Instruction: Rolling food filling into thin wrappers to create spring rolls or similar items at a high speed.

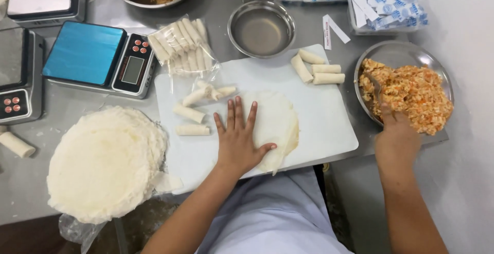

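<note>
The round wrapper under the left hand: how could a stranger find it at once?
Find the white cutting board in the middle of the steel table. The wrapper lies flat on it, under the left hand. Unlike the finished rolls nearby, it is a single unrolled sheet.

Clear bag of rolls (182, 46) beside scale's grey screen (132, 69); blue-white packets (391, 4) top right.

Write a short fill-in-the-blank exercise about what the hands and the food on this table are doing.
1. The left hand lies flat on a round ____ spread on the white cutting board.
2. The right hand reaches into the metal plate of orange ____.
3. The digital scale has a ____ weighing surface.
4. Beside the small empty metal bowl lie ____ finished rolls in a group.

Missing words: wrapper; filling; blue; four
</note>
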